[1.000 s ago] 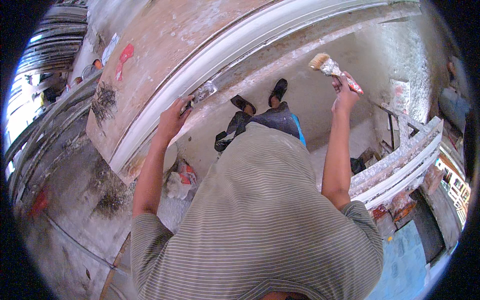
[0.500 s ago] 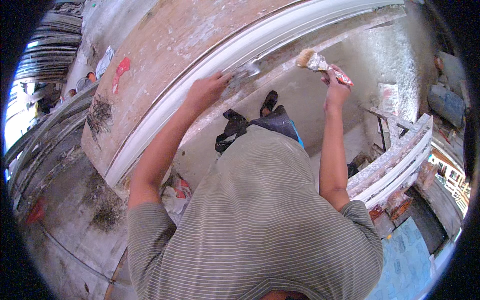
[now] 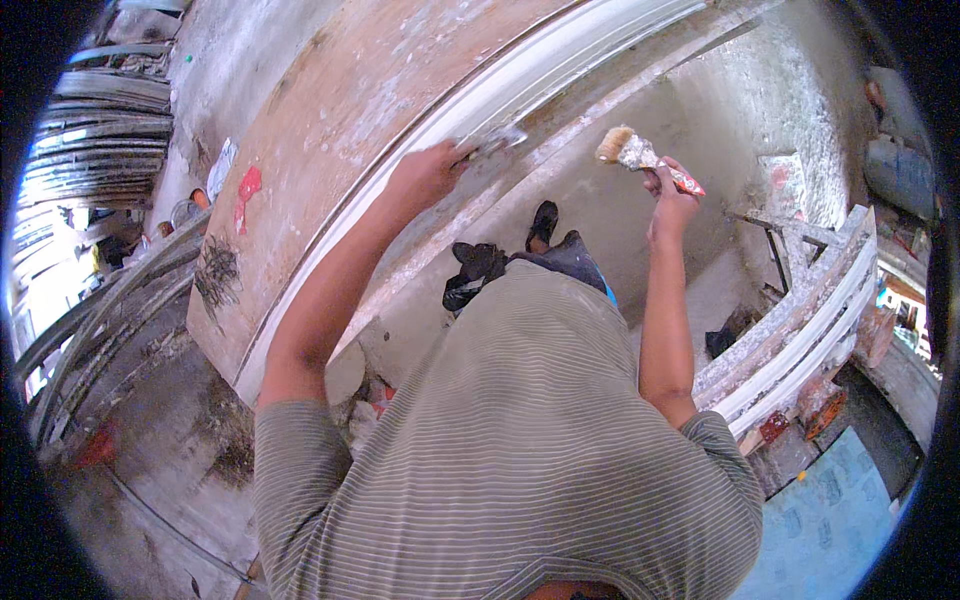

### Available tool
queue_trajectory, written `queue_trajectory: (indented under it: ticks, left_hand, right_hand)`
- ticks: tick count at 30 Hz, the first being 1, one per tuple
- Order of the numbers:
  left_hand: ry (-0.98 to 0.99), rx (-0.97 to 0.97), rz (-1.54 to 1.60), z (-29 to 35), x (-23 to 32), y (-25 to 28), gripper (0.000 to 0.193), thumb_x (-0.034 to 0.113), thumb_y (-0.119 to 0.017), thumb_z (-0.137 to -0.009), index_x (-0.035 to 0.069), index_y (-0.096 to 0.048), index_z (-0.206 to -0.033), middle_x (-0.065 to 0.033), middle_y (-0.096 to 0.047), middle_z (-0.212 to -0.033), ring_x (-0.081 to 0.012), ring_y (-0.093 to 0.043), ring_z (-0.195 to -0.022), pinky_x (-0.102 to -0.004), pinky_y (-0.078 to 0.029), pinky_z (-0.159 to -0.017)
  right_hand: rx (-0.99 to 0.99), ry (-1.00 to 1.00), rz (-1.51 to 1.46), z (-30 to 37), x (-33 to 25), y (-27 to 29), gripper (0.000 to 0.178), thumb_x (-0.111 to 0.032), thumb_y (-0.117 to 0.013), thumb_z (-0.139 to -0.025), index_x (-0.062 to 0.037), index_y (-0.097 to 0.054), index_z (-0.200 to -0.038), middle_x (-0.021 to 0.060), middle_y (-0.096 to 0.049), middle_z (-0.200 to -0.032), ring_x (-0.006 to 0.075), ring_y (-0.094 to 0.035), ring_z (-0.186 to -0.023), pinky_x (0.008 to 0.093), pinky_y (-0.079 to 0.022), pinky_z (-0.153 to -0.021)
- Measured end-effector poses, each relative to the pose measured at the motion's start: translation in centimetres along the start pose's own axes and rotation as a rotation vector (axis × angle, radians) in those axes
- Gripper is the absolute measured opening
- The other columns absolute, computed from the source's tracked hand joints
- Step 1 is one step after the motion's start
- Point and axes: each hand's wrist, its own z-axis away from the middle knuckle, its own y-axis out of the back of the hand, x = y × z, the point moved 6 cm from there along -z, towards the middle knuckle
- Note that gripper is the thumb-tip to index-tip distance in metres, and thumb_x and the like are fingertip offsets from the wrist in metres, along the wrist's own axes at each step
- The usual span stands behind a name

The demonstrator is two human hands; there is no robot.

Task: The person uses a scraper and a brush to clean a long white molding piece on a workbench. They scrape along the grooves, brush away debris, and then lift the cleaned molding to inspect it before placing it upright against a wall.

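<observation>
My right hand (image 3: pixel 674 205) is closed round the handle of a paintbrush (image 3: pixel 635 152). Its pale bristles point up and left, and white stuff coats the part below them. My left hand (image 3: pixel 430 175) grips a scraper-like tool (image 3: pixel 500 138) with a shiny end; blur hides its exact shape. That hand is at the near edge of a long white moulding (image 3: pixel 455 125), which lies along the rim of a worn brown tabletop (image 3: pixel 330 110). The brush is held in the air, apart from the moulding.
Another white moulding (image 3: pixel 800 340) rests on a support at the right. Long curved strips (image 3: pixel 115 290) are stacked at the left. On the tabletop lie a red scrap (image 3: pixel 246 190) and a dark wiry tangle (image 3: pixel 215 272). A light blue sheet (image 3: pixel 825 520) is at lower right.
The view has shifted, so the tabletop and moulding appear slightly moved. My left hand and its tool have moved a little to the right along the moulding. My right hand still holds the brush.
</observation>
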Motion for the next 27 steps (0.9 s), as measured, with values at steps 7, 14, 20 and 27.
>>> queue_trajectory:
  ticks: [7, 14, 20, 27]
  left_hand:
    - [-0.015, 0.061, -0.078, -13.0, 8.0, 2.2, 0.035, 0.028, -0.051, -0.095, 0.019, -0.061, -0.127, -0.0191, -0.063, -0.101, -0.039, -0.064, -0.092, -0.0499, -0.052, -0.08]
    - [0.084, -0.005, -0.106, -2.5, 3.6, 1.2, 0.036, 0.027, -0.053, -0.094, 0.018, -0.059, -0.128, -0.0173, -0.063, -0.097, -0.0383, -0.065, -0.088, -0.0501, -0.053, -0.075]
    - [-0.004, -0.028, -0.124, -14.7, 7.1, 1.7, 0.036, 0.026, -0.051, -0.094, 0.017, -0.06, -0.127, -0.0194, -0.064, -0.102, -0.039, -0.064, -0.095, -0.0505, -0.052, -0.081]
    - [-0.048, 0.017, -0.144, -32.9, 14.6, 4.3, 0.032, 0.024, -0.048, -0.093, 0.013, -0.065, -0.118, -0.0212, -0.067, -0.105, -0.0399, -0.065, -0.097, -0.0505, -0.052, -0.084]
  right_hand:
    - [-0.007, -0.03, -0.046, -1.7, -0.6, 3.4, 0.024, -0.007, -0.066, -0.091, 0.0014, -0.063, -0.113, 0.0099, -0.069, -0.098, 0.0163, -0.07, -0.08, 0.0264, -0.053, -0.064]
    - [0.062, -0.065, -0.113, -2.9, 0.3, 5.9, 0.021, -0.006, -0.067, -0.091, 0.0009, -0.064, -0.11, 0.0093, -0.07, -0.096, 0.0152, -0.069, -0.079, 0.0251, -0.052, -0.063]
    - [0.098, -0.113, -0.145, -3.7, 1.8, 6.6, 0.021, -0.006, -0.068, -0.09, 0.0004, -0.065, -0.11, 0.0093, -0.07, -0.093, 0.0134, -0.067, -0.074, 0.0244, -0.051, -0.062]
    - [0.151, -0.085, -0.037, -6.8, -2.1, 6.8, 0.02, -0.008, -0.069, -0.09, 0.0011, -0.066, -0.108, 0.0092, -0.07, -0.091, 0.0126, -0.068, -0.074, 0.0246, -0.052, -0.061]
